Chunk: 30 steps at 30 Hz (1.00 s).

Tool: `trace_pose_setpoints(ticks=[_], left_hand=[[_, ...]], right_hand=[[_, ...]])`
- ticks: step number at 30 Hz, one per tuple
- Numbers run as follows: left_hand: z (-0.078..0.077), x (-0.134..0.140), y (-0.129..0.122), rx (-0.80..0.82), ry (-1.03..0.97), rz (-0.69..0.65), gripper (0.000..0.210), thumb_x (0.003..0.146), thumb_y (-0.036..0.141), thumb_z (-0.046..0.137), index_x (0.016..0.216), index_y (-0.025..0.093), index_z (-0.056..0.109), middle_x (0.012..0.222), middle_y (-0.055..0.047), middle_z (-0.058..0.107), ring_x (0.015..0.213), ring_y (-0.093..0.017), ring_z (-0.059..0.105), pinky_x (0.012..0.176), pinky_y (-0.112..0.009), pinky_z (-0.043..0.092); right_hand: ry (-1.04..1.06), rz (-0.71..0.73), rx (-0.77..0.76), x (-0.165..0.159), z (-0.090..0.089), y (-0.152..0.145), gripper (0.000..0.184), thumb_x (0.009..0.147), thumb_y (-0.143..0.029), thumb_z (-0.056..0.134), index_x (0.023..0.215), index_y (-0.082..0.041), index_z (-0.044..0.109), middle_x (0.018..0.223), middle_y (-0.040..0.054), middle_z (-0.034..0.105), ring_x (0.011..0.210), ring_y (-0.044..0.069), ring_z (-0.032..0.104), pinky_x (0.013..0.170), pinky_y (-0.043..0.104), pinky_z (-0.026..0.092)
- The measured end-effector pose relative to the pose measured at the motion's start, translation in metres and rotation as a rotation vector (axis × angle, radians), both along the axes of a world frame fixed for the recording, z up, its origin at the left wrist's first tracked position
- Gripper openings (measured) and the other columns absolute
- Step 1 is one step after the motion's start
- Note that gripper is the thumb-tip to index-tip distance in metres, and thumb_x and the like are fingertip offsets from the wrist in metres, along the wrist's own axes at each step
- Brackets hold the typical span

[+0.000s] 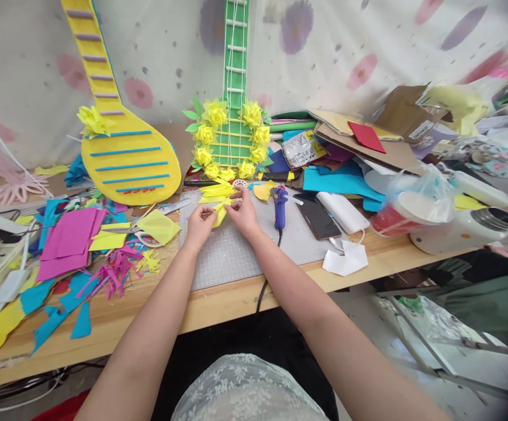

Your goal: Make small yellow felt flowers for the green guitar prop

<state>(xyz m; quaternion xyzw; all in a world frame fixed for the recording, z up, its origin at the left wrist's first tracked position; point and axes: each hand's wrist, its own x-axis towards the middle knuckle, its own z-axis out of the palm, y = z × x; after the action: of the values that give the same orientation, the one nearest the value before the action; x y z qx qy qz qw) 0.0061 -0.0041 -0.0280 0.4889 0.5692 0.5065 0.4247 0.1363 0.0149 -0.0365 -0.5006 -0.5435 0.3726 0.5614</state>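
Note:
Both hands meet over the grey cutting mat (223, 266) and grip one piece of yellow crepe paper (221, 214) between them. My left hand (200, 225) pinches its left side, while my right hand (244, 211) holds its upper right part. More yellow paper pieces (218, 190) lie just beyond the fingers. A blue glue gun (279, 207) rests on the mat to the right of my right hand. Behind the hands stands a green paper-covered instrument shape (235, 126), ringed with yellow paper flowers (216, 113) and strung with white cords.
A yellow instrument shape (131, 158) leans at the left. Magenta paper sheets (67, 237), scissors (124, 229) and paper scraps (117, 269) cover the left side. To the right are a phone (317, 216), a white power bank (342, 211), a lidded cup (415, 207) and a white bottle (459, 231).

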Motion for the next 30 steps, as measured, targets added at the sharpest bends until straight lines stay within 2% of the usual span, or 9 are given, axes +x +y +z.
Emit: trace_pose_setpoints(ticks=[5,12,17,20,30], left_hand=[[0.002,0.003,-0.002,-0.016,-0.16,0.012,0.022,0.066,0.037,0.065,0.069,0.018,0.055,0.071,0.001,0.06,0.069,-0.01,0.056,0.068,-0.021,0.043],[-0.006,0.0,0.004,-0.019,-0.237,0.016,0.026,0.055,0.025,0.073,0.072,0.017,0.054,0.07,0.003,0.058,0.062,-0.007,0.054,0.061,-0.019,0.041],[-0.008,0.0,0.007,-0.042,-0.282,0.083,0.032,0.052,0.024,0.075,0.074,0.017,0.053,0.071,0.003,0.059,0.062,-0.008,0.055,0.06,-0.02,0.043],[-0.007,0.001,0.007,-0.05,-0.318,0.092,0.032,0.052,0.023,0.074,0.075,0.017,0.054,0.07,0.003,0.059,0.061,-0.008,0.055,0.059,-0.02,0.043],[-0.002,0.004,0.005,-0.066,-0.337,0.078,0.033,0.052,0.027,0.076,0.075,0.016,0.055,0.068,0.003,0.059,0.059,-0.008,0.055,0.055,-0.02,0.045]], right_hand=[[0.011,-0.054,-0.024,-0.001,-0.001,0.001,0.055,0.067,-0.02,0.06,0.118,-0.024,0.04,0.1,0.0011,0.055,0.06,0.006,0.051,0.068,0.025,0.047],[0.02,0.0,-0.028,-0.005,0.0,-0.001,0.053,0.067,-0.022,0.062,0.115,-0.024,0.04,0.1,0.0003,0.055,0.059,0.005,0.054,0.069,0.026,0.049],[0.169,0.095,-0.157,-0.005,-0.005,0.004,0.05,0.064,-0.03,0.068,0.105,-0.023,0.043,0.079,-0.0051,0.058,0.063,0.009,0.059,0.069,0.027,0.05],[0.24,0.137,-0.191,-0.003,-0.006,0.006,0.045,0.063,-0.029,0.069,0.1,-0.023,0.043,0.066,-0.0081,0.057,0.062,0.01,0.059,0.067,0.027,0.05],[0.246,0.144,-0.198,-0.002,-0.002,0.003,0.042,0.062,-0.023,0.066,0.096,-0.023,0.043,0.062,-0.0093,0.058,0.058,0.009,0.059,0.056,0.022,0.047]])
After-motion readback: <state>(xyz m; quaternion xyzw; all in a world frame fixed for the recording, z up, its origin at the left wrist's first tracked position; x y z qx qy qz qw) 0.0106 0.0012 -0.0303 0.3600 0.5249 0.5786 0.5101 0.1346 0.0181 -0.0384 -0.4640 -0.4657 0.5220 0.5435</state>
